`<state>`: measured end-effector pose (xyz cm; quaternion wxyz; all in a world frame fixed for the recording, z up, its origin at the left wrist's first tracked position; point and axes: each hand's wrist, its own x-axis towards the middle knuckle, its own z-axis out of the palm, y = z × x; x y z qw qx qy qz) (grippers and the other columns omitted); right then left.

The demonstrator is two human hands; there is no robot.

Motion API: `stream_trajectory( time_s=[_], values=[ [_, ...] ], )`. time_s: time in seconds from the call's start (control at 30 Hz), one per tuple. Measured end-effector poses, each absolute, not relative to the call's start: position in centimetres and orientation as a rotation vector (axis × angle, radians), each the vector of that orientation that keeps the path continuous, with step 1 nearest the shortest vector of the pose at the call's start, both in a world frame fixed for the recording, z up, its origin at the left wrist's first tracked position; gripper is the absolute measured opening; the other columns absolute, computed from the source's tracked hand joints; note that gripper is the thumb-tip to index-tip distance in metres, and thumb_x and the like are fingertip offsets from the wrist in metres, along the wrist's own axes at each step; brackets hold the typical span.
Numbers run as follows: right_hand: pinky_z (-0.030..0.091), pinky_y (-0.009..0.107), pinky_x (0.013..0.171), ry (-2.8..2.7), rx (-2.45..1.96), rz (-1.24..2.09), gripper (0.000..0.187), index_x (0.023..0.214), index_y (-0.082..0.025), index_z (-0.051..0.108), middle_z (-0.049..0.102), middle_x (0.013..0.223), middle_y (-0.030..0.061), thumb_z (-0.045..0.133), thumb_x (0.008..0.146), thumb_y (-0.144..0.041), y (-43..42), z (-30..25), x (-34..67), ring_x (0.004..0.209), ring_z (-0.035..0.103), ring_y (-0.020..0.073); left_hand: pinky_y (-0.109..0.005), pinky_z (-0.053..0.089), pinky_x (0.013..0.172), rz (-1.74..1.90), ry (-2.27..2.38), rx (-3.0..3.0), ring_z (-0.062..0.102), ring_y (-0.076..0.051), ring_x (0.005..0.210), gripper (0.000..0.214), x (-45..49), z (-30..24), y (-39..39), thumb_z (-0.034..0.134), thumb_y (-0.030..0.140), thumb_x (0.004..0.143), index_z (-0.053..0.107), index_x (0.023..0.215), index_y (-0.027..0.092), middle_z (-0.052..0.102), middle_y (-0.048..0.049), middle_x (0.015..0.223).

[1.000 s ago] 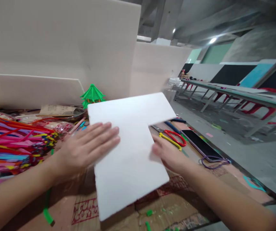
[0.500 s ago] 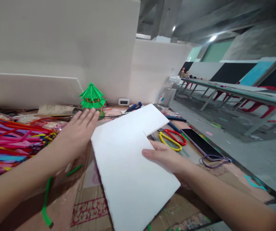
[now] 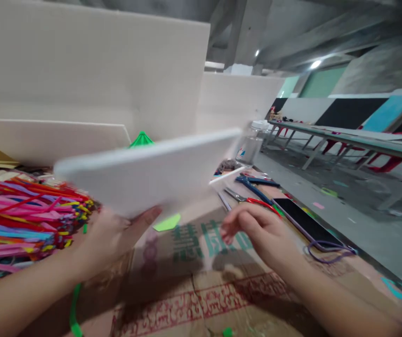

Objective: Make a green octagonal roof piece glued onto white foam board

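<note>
My left hand (image 3: 116,234) grips a white foam board (image 3: 151,173) by its near edge, with the thumb on the side facing me. The board is tilted up off the table and blurred by motion. My right hand (image 3: 253,224) hovers apart from it, fingers loosely curled with nothing in them. Behind the board only the tip of a green tree-shaped ornament (image 3: 142,139) shows. Under the board, a bright green paper scrap (image 3: 167,223) lies on the printed cardboard (image 3: 193,262). Scissors with a red handle (image 3: 262,204) lie just beyond my right hand.
Bundles of colourful pipe cleaners (image 3: 21,215) lie at left. A phone (image 3: 302,220) with a purple cord, dark blue pliers (image 3: 257,185) and a clear bottle (image 3: 252,145) line the right side. White panels (image 3: 98,70) stand at the back. A green strip (image 3: 75,311) lies near my left forearm.
My left hand has taken hold of the foam board and the board has tilted up and moved left. My right hand has let go of it. The ornament is now mostly hidden.
</note>
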<state>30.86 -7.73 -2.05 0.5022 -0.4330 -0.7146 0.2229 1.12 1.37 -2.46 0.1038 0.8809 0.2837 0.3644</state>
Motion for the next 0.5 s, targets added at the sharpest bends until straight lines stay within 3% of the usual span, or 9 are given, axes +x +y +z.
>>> stream_trajectory(
  time_s=[0.1, 0.2, 0.27, 0.33, 0.4, 0.5],
  values=[
    [0.053, 0.038, 0.079, -1.676, -1.073, -0.235, 0.007, 0.092, -0.022, 0.068, 0.068, 0.089, 0.0074, 0.067, 0.09, -0.029, -7.9, -1.3, 32.2, 0.088, 0.066, 0.0243, -0.042, 0.064, 0.086, 1.141, 0.987, 2.117, 0.073, -0.03, 0.105, 0.036, 1.9, -0.9, 0.9, 0.062, 0.041, 0.093, 0.068, 0.122, 0.019, 0.076, -0.0089, 0.118],
    [0.046, 0.048, 0.096, -1.782, -1.117, -0.52, 0.03, 0.119, -0.021, 0.065, 0.064, 0.119, 0.0142, 0.066, 0.091, -0.032, -7.8, -0.9, 32.7, 0.113, 0.059, 0.0314, -0.042, 0.066, 0.078, 1.021, 0.837, 1.92, 0.075, -0.032, 0.098, 0.043, 3.0, -0.4, 0.4, 0.06, 0.045, 0.094, 0.066, 0.124, 0.015, 0.073, -0.015, 0.12],
    [0.043, 0.05, 0.099, -1.927, -1.124, -0.501, 0.03, 0.119, -0.02, 0.064, 0.069, 0.115, 0.0124, 0.064, 0.093, -0.035, -7.6, -1.2, 32.4, 0.109, 0.062, 0.0301, -0.042, 0.067, 0.074, 0.936, 0.767, 1.92, 0.076, -0.031, 0.094, 0.047, 3.4, -0.7, 0.2, 0.048, 0.045, 0.099, 0.059, 0.136, 0.016, 0.072, -0.016, 0.122],
    [0.043, 0.048, 0.096, -2.017, -1.13, -0.437, 0.017, 0.106, -0.02, 0.066, 0.074, 0.095, 0.0062, 0.063, 0.095, -0.033, -7.5, -1.9, 31.9, 0.089, 0.067, 0.0245, -0.043, 0.067, 0.071, 0.88, 0.754, 1.967, 0.076, -0.031, 0.095, 0.052, 3.5, -1.2, 0.0, 0.038, 0.043, 0.103, 0.046, 0.148, 0.019, 0.07, -0.016, 0.126],
    [0.045, 0.042, 0.085, -2.037, -1.16, -0.357, 0.013, 0.093, -0.02, 0.066, 0.074, 0.081, 0.002, 0.061, 0.096, -0.032, -7.5, -2.5, 31.3, 0.072, 0.065, 0.0195, -0.043, 0.066, 0.072, 0.862, 0.773, 1.987, 0.075, -0.031, 0.098, 0.056, 3.5, -1.6, -0.1, 0.037, 0.043, 0.103, 0.036, 0.155, 0.021, 0.068, -0.0156, 0.13],
    [0.045, 0.034, 0.066, -2.033, -1.233, -0.277, 0.025, 0.081, -0.019, 0.067, 0.073, 0.072, 0.002, 0.056, 0.098, -0.035, -7.6, -2.9, 30.9, 0.063, 0.063, 0.0184, -0.042, 0.066, 0.072, 0.806, 0.793, 1.886, 0.076, -0.031, 0.096, 0.057, 3.5, -2.0, 0.0, 0.041, 0.047, 0.101, 0.041, 0.152, 0.02, 0.069, -0.0155, 0.128]
  ],
)
